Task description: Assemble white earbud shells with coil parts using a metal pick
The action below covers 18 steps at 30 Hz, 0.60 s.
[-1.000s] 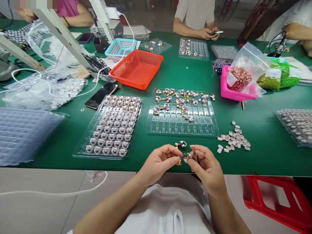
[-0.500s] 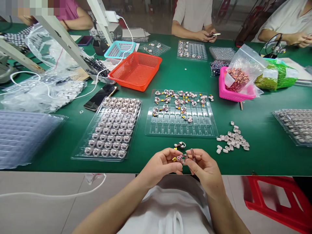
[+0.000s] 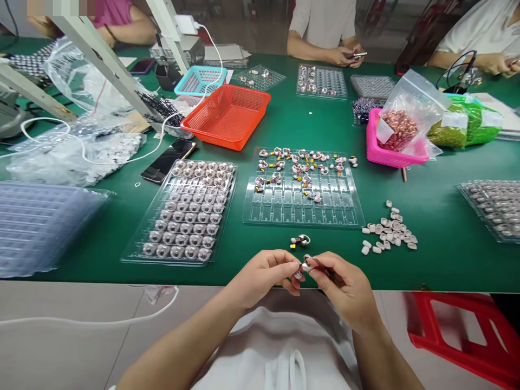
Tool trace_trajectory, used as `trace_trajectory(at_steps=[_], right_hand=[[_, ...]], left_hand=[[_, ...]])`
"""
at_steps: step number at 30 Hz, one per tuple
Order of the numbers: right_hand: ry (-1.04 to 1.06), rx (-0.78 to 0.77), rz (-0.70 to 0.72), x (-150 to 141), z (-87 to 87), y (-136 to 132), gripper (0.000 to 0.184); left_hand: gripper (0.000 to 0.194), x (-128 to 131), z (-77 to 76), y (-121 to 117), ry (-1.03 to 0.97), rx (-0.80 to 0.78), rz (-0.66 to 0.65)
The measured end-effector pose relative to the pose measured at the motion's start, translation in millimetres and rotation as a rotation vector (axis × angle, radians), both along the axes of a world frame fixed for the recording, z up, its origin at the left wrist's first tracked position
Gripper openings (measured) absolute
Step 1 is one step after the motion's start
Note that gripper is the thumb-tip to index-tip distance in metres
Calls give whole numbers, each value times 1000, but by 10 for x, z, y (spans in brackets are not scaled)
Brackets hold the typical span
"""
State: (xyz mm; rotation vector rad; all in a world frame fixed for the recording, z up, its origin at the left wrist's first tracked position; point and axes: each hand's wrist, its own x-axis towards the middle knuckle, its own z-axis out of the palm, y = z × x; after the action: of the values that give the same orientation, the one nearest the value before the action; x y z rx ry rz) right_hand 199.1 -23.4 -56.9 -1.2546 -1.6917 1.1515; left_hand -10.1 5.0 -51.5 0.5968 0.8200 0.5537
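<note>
Close to the table's front edge, my left hand [image 3: 272, 273] pinches one side of a small clip-shaped earphone part [image 3: 306, 266]. My right hand [image 3: 345, 290] grips the other side between thumb and fingertips, and a dark slim tool [image 3: 333, 275] lies under its fingers, mostly hidden. Just beyond my hands sits a similar earphone part [image 3: 300, 241] with a yellow tab. Behind it is a clear plastic tray [image 3: 264, 215] with several such parts in its upper rows. To the right lies a pile of small whitish caps [image 3: 388, 234].
At left stand a tray of round grey-pink pieces [image 3: 181, 225], a black phone [image 3: 168, 161] and stacked clear trays [image 3: 49, 227]. An orange basket [image 3: 227, 122] and a pink basket [image 3: 396, 157] holding a bag stand farther back. Other people sit across the table.
My hands have drawn closer around the earphone part and turned it; its yellow tab no longer shows. The slim tool has tilted down into my right hand.
</note>
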Motion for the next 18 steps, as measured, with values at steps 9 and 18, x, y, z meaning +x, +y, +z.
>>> trace_trajectory(at_steps=[9,18], right_hand=[[-65,118,56,-11,34,14,14],[186,-235,-155,-130,99,-51,16]], left_hand=[[37,36,-9,17,-21,-76,42],[46,23,-58,-33,94,94,81]])
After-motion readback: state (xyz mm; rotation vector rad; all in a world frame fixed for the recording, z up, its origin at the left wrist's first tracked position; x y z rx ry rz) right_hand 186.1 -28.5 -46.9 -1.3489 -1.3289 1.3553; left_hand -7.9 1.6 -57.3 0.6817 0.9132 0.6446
